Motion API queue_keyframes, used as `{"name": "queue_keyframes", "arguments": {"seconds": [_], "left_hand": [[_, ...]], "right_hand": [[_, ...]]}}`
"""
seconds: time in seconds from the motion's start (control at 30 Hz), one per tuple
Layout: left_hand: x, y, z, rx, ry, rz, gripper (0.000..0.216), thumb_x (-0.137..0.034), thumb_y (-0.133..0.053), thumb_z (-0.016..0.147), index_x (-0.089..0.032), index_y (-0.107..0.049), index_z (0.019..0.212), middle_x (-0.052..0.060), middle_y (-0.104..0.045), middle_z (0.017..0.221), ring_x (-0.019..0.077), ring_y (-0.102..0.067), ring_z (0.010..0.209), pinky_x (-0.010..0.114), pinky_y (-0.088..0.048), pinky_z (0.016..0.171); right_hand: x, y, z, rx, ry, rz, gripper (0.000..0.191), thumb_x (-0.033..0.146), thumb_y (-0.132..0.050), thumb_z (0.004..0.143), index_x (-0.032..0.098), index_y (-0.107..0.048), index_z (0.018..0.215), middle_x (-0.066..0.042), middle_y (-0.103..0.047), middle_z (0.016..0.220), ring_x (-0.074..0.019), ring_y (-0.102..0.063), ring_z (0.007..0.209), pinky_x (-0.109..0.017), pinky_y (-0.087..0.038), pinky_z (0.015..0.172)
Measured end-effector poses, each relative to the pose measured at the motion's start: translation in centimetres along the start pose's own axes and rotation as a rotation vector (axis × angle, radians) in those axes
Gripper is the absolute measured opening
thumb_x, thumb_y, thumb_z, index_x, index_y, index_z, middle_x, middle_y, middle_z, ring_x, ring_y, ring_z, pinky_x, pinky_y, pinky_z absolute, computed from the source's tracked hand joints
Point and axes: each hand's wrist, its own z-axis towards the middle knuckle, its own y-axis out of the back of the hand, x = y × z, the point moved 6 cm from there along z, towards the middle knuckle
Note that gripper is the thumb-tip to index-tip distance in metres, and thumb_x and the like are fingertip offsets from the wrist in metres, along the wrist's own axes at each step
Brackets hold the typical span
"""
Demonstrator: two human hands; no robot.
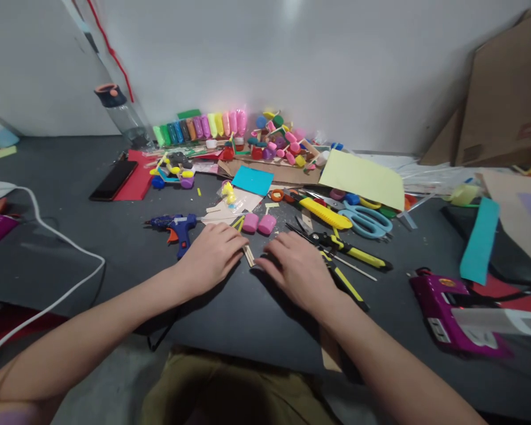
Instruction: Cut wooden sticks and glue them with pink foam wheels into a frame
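Note:
Several short, flat wooden sticks [249, 255] lie side by side on the dark table between my hands. My left hand [213, 258] is closed around their left side, its fingertips pressed together on them. At their near right end is my right hand [297, 270]; its thumb reaches to the sticks while the curved fingers stay apart from the thumb, holding nothing visible. Just beyond the sticks sit two pink clay pieces [250, 223]. A blue glue gun [177, 229] rests left of my left hand. Black-and-yellow pliers [349, 251] lie beyond my right hand.
Behind are a yellow cutter [325, 213], blue-handled scissors [366, 221], a cyan paper [252, 180] and coloured clay packets [201, 126]. A phone [114, 180] and bottle [124, 115] stand left. At right is a purple device [454, 316]. A white cable [77, 247] crosses the left side.

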Motion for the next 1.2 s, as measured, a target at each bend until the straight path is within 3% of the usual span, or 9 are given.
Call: {"name": "queue_keyframes", "arguments": {"seconds": [0.07, 0.27, 0.4, 0.53, 0.63, 0.73, 0.9, 1.07, 1.2], "left_hand": [[0.4, 0.4, 0.5, -0.001, 0.033, 0.039, 0.025, -0.019, -0.052, 0.098, -0.013, -0.064, 0.118, 0.013, -0.071, 0.116, 0.028, -0.059, 0.111, 0.043, -0.045, 0.095], [1.7, 1.6, 3.3, -0.065, 0.076, 0.129, 0.035, -0.024, -0.054, 0.095, -0.011, -0.061, 0.127, 0.017, -0.067, 0.129, 0.0334, -0.056, 0.116, 0.045, -0.045, 0.09], [3.0, 2.8, 4.7, -0.139, 0.108, 0.114, 0.033, -0.025, -0.049, 0.097, -0.012, -0.063, 0.125, 0.015, -0.068, 0.128, 0.0317, -0.056, 0.118, 0.046, -0.043, 0.093], [5.5, 4.8, 5.2, -0.229, 0.156, 0.117, 0.028, -0.023, -0.048, 0.097, -0.016, -0.067, 0.116, 0.013, -0.071, 0.119, 0.0296, -0.059, 0.115, 0.045, -0.042, 0.095], [6.6, 5.2, 5.3, -0.174, 0.141, 0.141, 0.02, -0.025, -0.052, 0.096, -0.019, -0.071, 0.099, 0.01, -0.073, 0.102, 0.0266, -0.062, 0.102, 0.041, -0.043, 0.089], [6.4, 4.3, 5.5, -0.087, 0.112, 0.158, 0.019, -0.025, -0.055, 0.095, -0.02, -0.071, 0.087, 0.007, -0.073, 0.09, 0.0244, -0.061, 0.091, 0.038, -0.043, 0.083], [5.6, 3.0, 5.8, -0.007, 0.117, 0.215, 0.017, -0.024, -0.056, 0.093, -0.019, -0.072, 0.096, 0.008, -0.075, 0.098, 0.0262, -0.061, 0.096, 0.038, -0.04, 0.08], [8.7, 5.0, 5.9, -0.003, 0.274, 0.324, 0.022, -0.02, -0.052, 0.091, -0.015, -0.074, 0.093, 0.016, -0.075, 0.098, 0.0333, -0.061, 0.098, 0.044, -0.037, 0.08], [10.3, 4.6, 6.0, 0.149, 0.294, 0.323, 0.015, -0.022, -0.061, 0.085, -0.019, -0.075, 0.079, 0.01, -0.076, 0.083, 0.0276, -0.062, 0.086, 0.04, -0.036, 0.079]], "right_hand": [[1.4, -0.4, 0.1, 0.015, 0.043, 0.008, 0.027, 0.043, -0.067, 0.093, 0.016, -0.066, 0.09, -0.01, -0.066, 0.091, -0.0267, -0.057, 0.087, -0.038, -0.044, 0.076], [2.6, -1.0, 0.2, 0.018, 0.097, 0.029, 0.01, 0.022, -0.064, 0.092, 0.017, -0.065, 0.084, -0.009, -0.065, 0.088, -0.0238, -0.057, 0.083, -0.035, -0.043, 0.073], [0.5, 0.2, 0.0, -0.043, 0.087, 0.051, 0.015, 0.022, -0.06, 0.095, 0.02, -0.066, 0.081, -0.005, -0.066, 0.083, -0.0195, -0.058, 0.078, -0.031, -0.043, 0.071], [-3.5, 2.1, -0.3, -0.19, -0.094, 0.017, 0.021, 0.021, -0.05, 0.1, 0.017, -0.067, 0.089, -0.01, -0.068, 0.088, -0.0232, -0.059, 0.081, -0.035, -0.042, 0.072], [-4.8, 2.4, -0.4, -0.218, -0.13, 0.005, 0.018, 0.024, -0.054, 0.098, 0.018, -0.068, 0.089, -0.009, -0.068, 0.087, -0.0242, -0.06, 0.082, -0.035, -0.043, 0.071], [-4.2, 1.8, -0.4, -0.193, -0.097, -0.011, 0.017, 0.025, -0.056, 0.097, 0.019, -0.068, 0.087, -0.009, -0.067, 0.085, -0.0253, -0.059, 0.081, -0.036, -0.043, 0.071], [-2.8, 0.9, -0.3, -0.155, -0.031, -0.024, 0.014, 0.023, -0.058, 0.096, 0.017, -0.068, 0.09, -0.009, -0.067, 0.087, -0.0262, -0.058, 0.083, -0.037, -0.045, 0.074], [-2.9, 0.9, -0.4, -0.152, -0.015, -0.022, 0.015, 0.024, -0.059, 0.096, 0.017, -0.068, 0.087, -0.008, -0.067, 0.083, -0.026, -0.06, 0.08, -0.038, -0.046, 0.075], [-3.1, 0.8, -0.3, -0.159, -0.022, -0.023, 0.014, 0.025, -0.06, 0.096, 0.016, -0.069, 0.09, -0.008, -0.067, 0.084, -0.0265, -0.061, 0.081, -0.038, -0.047, 0.075]]}}
